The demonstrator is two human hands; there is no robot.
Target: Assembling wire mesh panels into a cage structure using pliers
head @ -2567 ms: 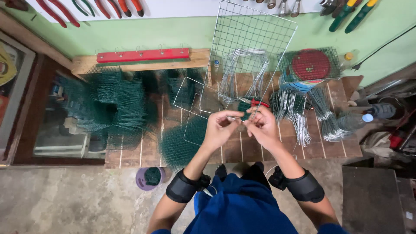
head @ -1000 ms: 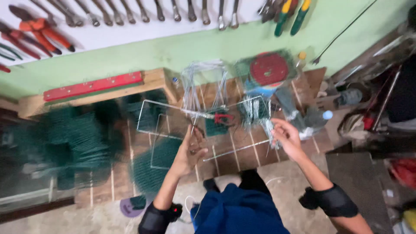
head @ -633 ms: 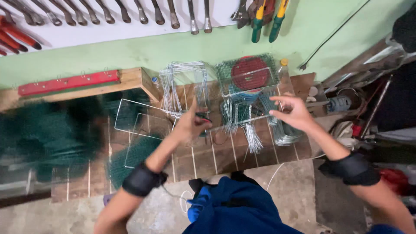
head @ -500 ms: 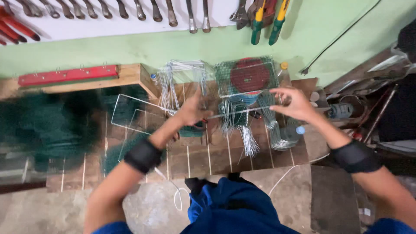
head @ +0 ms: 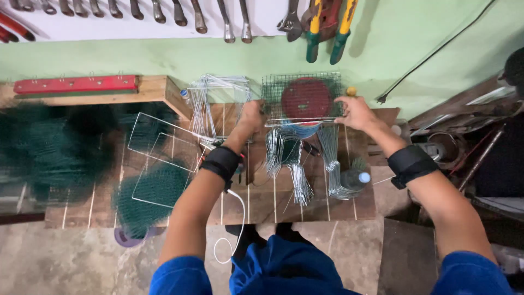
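Note:
My left hand (head: pixel 252 116) and my right hand (head: pixel 355 112) reach to the back of the wooden bench (head: pixel 262 196), one at each side of a square wire mesh panel (head: pixel 301 98) that leans against the green wall. Both hands grip its lower edge. Behind the mesh sits a red round disc (head: pixel 305 99). Below the panel lie bundles of bent silver wire pieces (head: pixel 289 164).
Wire rectangular frames (head: pixel 164 147) and dark green netting (head: pixel 153 191) lie left of my left arm. More green netting (head: pixel 49 153) is piled far left. A red bar (head: pixel 76 84) rests on a shelf. Wrenches and pliers (head: pixel 322 24) hang on the wall. A bottle (head: pixel 357 179) stands on the right.
My hands left the small piece in front of me and reached apart to the back of the bench, closing on the mesh panel. The view shifted right.

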